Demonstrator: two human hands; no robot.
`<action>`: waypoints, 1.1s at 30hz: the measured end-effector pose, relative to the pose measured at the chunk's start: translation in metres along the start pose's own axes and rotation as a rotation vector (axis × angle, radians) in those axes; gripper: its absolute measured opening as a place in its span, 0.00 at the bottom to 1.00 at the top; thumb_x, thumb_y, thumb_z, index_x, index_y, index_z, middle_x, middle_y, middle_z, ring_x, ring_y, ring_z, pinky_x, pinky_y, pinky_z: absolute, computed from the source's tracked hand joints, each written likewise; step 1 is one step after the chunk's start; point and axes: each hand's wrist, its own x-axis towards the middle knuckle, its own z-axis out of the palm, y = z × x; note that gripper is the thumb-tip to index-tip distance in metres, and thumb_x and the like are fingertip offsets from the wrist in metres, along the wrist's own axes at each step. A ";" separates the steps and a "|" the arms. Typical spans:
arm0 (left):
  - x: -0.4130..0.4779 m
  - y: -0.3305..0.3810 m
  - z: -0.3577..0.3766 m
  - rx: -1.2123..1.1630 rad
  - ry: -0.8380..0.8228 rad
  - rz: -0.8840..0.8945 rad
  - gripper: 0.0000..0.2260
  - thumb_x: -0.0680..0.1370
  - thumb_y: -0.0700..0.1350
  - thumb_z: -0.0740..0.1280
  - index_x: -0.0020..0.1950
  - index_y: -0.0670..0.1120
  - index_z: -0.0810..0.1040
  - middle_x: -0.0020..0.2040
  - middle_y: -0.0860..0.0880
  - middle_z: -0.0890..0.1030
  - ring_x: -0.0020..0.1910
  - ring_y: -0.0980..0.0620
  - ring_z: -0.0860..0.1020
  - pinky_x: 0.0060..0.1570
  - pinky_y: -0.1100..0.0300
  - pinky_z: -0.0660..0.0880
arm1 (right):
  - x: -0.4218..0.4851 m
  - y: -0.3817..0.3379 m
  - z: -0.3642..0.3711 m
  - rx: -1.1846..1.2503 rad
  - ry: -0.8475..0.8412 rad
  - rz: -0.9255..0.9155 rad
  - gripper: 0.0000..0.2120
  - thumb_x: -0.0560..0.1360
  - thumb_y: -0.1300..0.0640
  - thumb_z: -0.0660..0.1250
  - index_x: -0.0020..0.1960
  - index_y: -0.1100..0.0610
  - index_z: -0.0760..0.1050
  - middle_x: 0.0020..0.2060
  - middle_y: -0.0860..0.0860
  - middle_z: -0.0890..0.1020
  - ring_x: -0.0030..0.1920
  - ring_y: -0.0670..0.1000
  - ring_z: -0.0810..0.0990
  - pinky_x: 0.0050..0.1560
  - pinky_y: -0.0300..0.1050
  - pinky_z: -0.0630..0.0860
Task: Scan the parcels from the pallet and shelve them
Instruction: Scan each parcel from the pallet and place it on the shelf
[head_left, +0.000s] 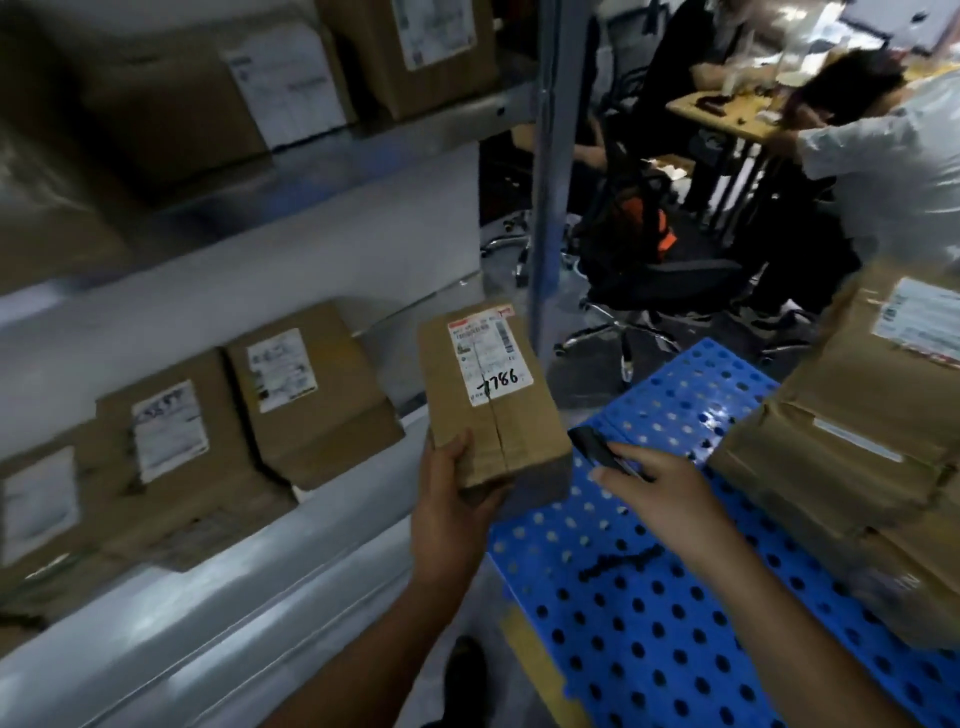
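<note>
Mid frame, the left hand (451, 501) holds a brown cardboard box with a white label (493, 415); the right hand (672, 491) grips a small black scanner (595, 446).

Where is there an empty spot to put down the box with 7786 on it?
On the grey metal shelf there is a bare gap between the rightmost shelved brown cardboard box and the grey upright post. The blue holed plastic pallet is mostly bare left of the stacked brown parcels. The shelf's left part is crowded with boxes.

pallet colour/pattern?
Blue plastic pallet, perforated with round holes; head view.
</note>
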 end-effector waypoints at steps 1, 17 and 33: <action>0.013 -0.003 -0.002 0.019 0.047 -0.021 0.33 0.72 0.47 0.80 0.73 0.56 0.68 0.75 0.47 0.70 0.71 0.46 0.72 0.63 0.53 0.76 | 0.011 -0.011 0.007 0.018 -0.013 -0.007 0.20 0.74 0.40 0.71 0.66 0.39 0.77 0.51 0.40 0.82 0.43 0.43 0.83 0.42 0.44 0.79; 0.103 -0.013 0.012 0.846 0.179 0.303 0.44 0.68 0.53 0.79 0.80 0.48 0.64 0.81 0.40 0.61 0.80 0.35 0.55 0.77 0.35 0.50 | 0.141 -0.081 0.078 0.176 -0.045 -0.076 0.09 0.73 0.44 0.74 0.52 0.39 0.82 0.41 0.31 0.76 0.41 0.34 0.75 0.42 0.37 0.72; 0.137 0.029 -0.008 0.846 -0.059 0.141 0.50 0.69 0.75 0.67 0.83 0.50 0.55 0.83 0.38 0.51 0.82 0.36 0.43 0.76 0.39 0.32 | 0.044 -0.067 -0.009 0.014 0.194 -0.238 0.20 0.74 0.42 0.71 0.64 0.42 0.80 0.49 0.39 0.84 0.46 0.42 0.82 0.43 0.44 0.79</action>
